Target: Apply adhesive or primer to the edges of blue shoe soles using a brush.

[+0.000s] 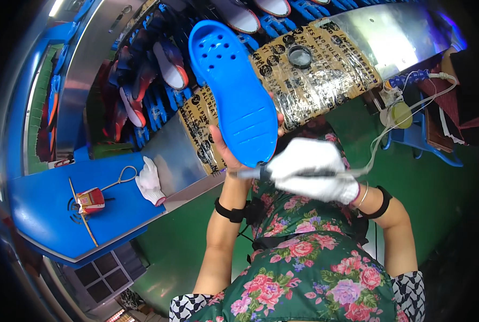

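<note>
My left hand is bare and wraps round the heel part of a blue shoe sole from beneath. The sole stands tilted with its wide, holed toe end away from me and its grooved heel near me. A white knitted glove covers my right hand. Its fingers close round a corded, pen-shaped tool with a grey metal tip. That tip lies just below the sole's heel edge, near my left wrist; whether it touches the sole I cannot tell.
A cardboard pad wrapped in clear film covers part of the metal ledge, with a small round dish on it. Behind, shoe uppers ride on blue racks. A blue table holds a white glove and red box. A white cord trails right.
</note>
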A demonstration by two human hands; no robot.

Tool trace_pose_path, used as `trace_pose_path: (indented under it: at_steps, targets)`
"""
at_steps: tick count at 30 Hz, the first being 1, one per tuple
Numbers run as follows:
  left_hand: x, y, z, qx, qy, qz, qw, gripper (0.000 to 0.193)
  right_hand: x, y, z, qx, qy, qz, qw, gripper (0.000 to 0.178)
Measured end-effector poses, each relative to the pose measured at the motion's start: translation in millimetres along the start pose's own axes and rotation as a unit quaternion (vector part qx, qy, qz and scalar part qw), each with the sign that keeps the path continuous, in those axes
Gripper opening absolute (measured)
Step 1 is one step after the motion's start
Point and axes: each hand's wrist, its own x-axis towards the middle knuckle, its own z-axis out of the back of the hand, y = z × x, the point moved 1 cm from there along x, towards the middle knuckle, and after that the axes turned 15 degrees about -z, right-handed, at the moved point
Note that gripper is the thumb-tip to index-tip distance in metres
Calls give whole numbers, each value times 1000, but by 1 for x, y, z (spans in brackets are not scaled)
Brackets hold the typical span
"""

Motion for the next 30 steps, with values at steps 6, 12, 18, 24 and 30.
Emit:
trace_pose_path:
  at_steps: [6,12,18,24,30]
  targets:
    - [3,-6,7,-74,19,53,996,117,-6,-7,-10,-141,-17,114,983,28]
    - [5,-18,14,-36,38,102,993,117,-1,0,2,82,-50,-63,993,16]
    - [7,-24,12,-71,28,138,987,110,-13,5,-8,-163,0,110,980,39]
    - [0,-25,15,-55,52,169,983,106,-8,11,6,-10,9,-11,1000,17]
    - [6,-24,14,-46,49,169,983,104,-15,10,-4,-100,34,62,992,20]
